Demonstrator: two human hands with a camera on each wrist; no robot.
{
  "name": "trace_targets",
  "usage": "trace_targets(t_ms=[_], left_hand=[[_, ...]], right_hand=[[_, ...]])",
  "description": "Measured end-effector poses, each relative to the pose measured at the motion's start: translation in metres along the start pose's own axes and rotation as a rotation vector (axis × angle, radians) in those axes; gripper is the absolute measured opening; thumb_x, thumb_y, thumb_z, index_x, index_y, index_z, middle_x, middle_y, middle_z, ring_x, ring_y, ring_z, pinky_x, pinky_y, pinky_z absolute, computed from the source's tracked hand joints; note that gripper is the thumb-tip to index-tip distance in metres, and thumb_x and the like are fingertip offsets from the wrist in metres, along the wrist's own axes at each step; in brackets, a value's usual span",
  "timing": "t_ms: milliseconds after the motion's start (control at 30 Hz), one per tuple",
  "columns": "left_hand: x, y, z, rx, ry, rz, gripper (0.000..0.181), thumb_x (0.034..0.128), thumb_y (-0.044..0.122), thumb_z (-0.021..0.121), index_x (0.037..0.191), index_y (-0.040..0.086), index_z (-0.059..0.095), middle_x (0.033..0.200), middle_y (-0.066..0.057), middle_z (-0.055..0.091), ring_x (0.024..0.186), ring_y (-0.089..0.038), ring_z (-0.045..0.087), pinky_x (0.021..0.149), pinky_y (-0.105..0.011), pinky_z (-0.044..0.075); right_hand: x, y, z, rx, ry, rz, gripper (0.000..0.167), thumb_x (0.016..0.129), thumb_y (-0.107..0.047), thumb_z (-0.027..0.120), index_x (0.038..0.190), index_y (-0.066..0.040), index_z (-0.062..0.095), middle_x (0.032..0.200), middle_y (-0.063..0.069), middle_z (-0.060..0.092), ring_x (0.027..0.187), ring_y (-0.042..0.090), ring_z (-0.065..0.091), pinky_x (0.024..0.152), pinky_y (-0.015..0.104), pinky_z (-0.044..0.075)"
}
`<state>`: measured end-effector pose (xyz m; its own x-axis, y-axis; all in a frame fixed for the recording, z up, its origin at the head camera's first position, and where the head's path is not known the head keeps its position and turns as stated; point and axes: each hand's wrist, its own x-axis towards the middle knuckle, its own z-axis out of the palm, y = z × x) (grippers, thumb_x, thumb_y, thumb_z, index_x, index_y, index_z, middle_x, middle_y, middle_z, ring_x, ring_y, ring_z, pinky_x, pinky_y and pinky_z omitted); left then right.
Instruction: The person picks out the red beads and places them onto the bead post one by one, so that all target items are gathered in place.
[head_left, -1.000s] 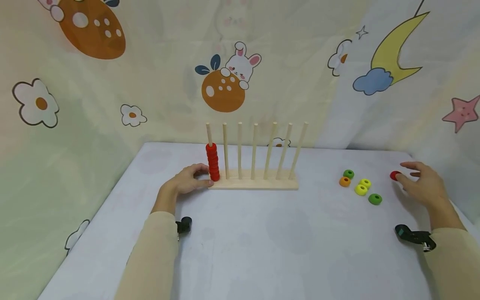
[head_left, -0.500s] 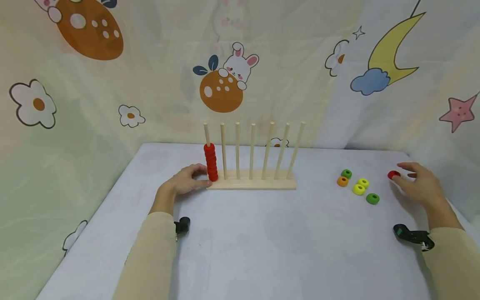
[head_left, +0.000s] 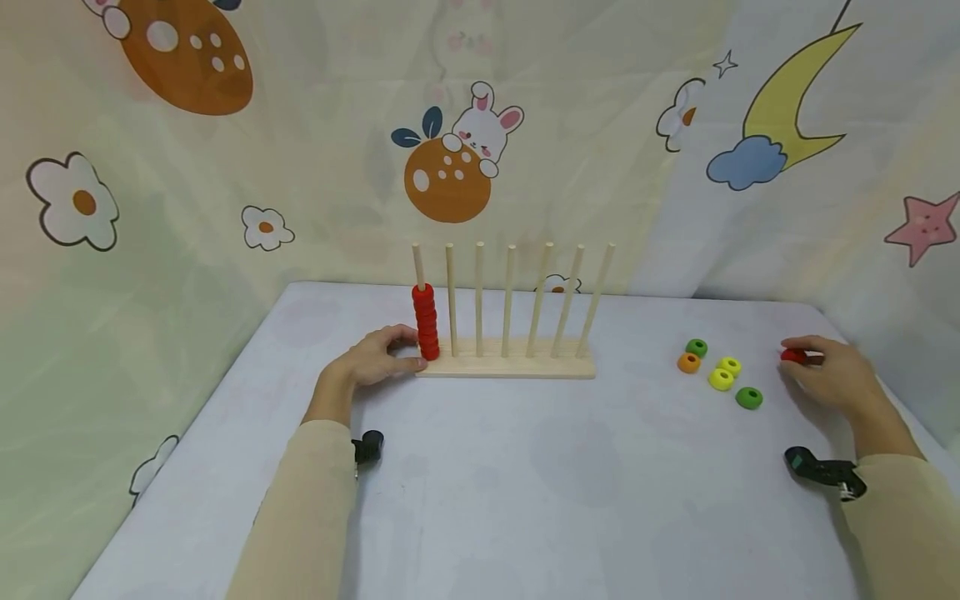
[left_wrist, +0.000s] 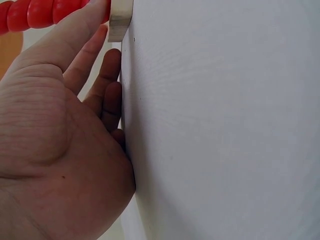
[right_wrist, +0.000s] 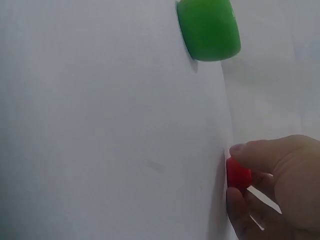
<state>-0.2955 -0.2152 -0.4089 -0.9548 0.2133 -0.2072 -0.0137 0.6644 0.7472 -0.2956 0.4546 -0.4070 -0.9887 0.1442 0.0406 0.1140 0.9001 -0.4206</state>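
A wooden peg rack (head_left: 506,367) with several upright pegs stands toward the back of the table. Stacked red beads (head_left: 425,323) fill much of its leftmost peg; the other pegs carry none. My left hand (head_left: 372,357) grips the rack's left end, thumb at the front and fingers behind, partly hidden. In the left wrist view the thumb lies by the base's edge (left_wrist: 120,20) and the red stack (left_wrist: 40,14). At the far right, my right hand (head_left: 836,375) pinches a loose red bead (right_wrist: 238,173) between thumb and fingers, at the tabletop.
Left of the right hand lie two green beads (head_left: 749,398), an orange bead (head_left: 688,362) and two yellow beads (head_left: 722,380). The white tabletop (head_left: 570,483) meets a patterned cloth backdrop (head_left: 337,167) behind the rack. Each wrist wears a black camera (head_left: 367,448).
The right hand's fingers have come down and closed around the red bead, which they now partly cover. The left hand stays at the rack; the view shifts slightly.
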Motion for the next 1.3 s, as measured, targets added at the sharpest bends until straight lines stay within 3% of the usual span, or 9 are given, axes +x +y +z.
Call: trace_targets(t_ms=[233, 600, 867, 1067, 1167, 1300], left_hand=[[0.0, 0.002, -0.001, 0.0, 0.0, 0.015, 0.054, 0.0913, 0.034, 0.076, 0.138, 0.016, 0.055, 0.143, -0.01, 0.053, 0.136, -0.032, 0.043, 0.12, -0.058, 0.029], [0.0, 0.0, 0.0, -0.007, -0.004, 0.03, 0.055, 0.0911, 0.035, 0.077, 0.139, 0.016, 0.056, 0.141, -0.009, 0.053, 0.135, -0.031, 0.043, 0.119, -0.057, 0.031], [-0.001, -0.002, 0.0, -0.015, -0.006, 0.025, 0.056, 0.0913, 0.034, 0.077, 0.139, 0.016, 0.055, 0.142, -0.009, 0.053, 0.138, -0.031, 0.042, 0.119, -0.057, 0.03], [0.0, -0.002, 0.0, -0.019, -0.01, 0.041, 0.055, 0.0918, 0.033, 0.076, 0.139, 0.014, 0.055, 0.142, -0.01, 0.053, 0.138, -0.032, 0.042, 0.12, -0.056, 0.029], [0.0, -0.001, -0.001, -0.014, -0.013, 0.057, 0.055, 0.0923, 0.033, 0.076, 0.139, 0.013, 0.056, 0.142, -0.011, 0.054, 0.137, -0.032, 0.043, 0.12, -0.056, 0.029], [0.0, -0.002, -0.001, -0.005, -0.014, 0.057, 0.054, 0.0926, 0.033, 0.075, 0.139, 0.013, 0.056, 0.141, -0.011, 0.054, 0.136, -0.032, 0.044, 0.12, -0.056, 0.03]], right_hand=[[-0.004, -0.007, -0.003, -0.007, -0.003, -0.014, 0.036, 0.101, -0.006, 0.057, 0.133, 0.01, 0.051, 0.131, 0.039, 0.044, 0.116, 0.058, 0.042, 0.094, 0.071, 0.043], [-0.01, -0.029, -0.014, 0.027, 0.023, -0.036, 0.044, 0.106, -0.021, 0.054, 0.14, 0.006, 0.047, 0.135, 0.037, 0.045, 0.119, 0.058, 0.043, 0.092, 0.068, 0.049], [-0.014, -0.057, -0.022, 0.048, 0.051, -0.08, 0.046, 0.108, -0.028, 0.051, 0.141, 0.003, 0.048, 0.137, 0.036, 0.045, 0.118, 0.056, 0.045, 0.089, 0.068, 0.049], [-0.019, -0.078, -0.024, 0.044, 0.1, -0.115, 0.04, 0.107, -0.032, 0.053, 0.13, 0.001, 0.057, 0.125, 0.03, 0.053, 0.109, 0.048, 0.049, 0.068, 0.04, 0.049], [-0.022, -0.087, -0.023, 0.058, 0.13, -0.15, 0.041, 0.106, -0.035, 0.056, 0.126, 0.0, 0.06, 0.122, 0.028, 0.057, 0.108, 0.047, 0.052, 0.064, 0.03, 0.046], [-0.023, -0.098, -0.022, 0.077, 0.143, -0.186, 0.046, 0.103, -0.038, 0.06, 0.13, 0.0, 0.059, 0.125, 0.029, 0.057, 0.112, 0.05, 0.052, 0.065, 0.025, 0.045]])
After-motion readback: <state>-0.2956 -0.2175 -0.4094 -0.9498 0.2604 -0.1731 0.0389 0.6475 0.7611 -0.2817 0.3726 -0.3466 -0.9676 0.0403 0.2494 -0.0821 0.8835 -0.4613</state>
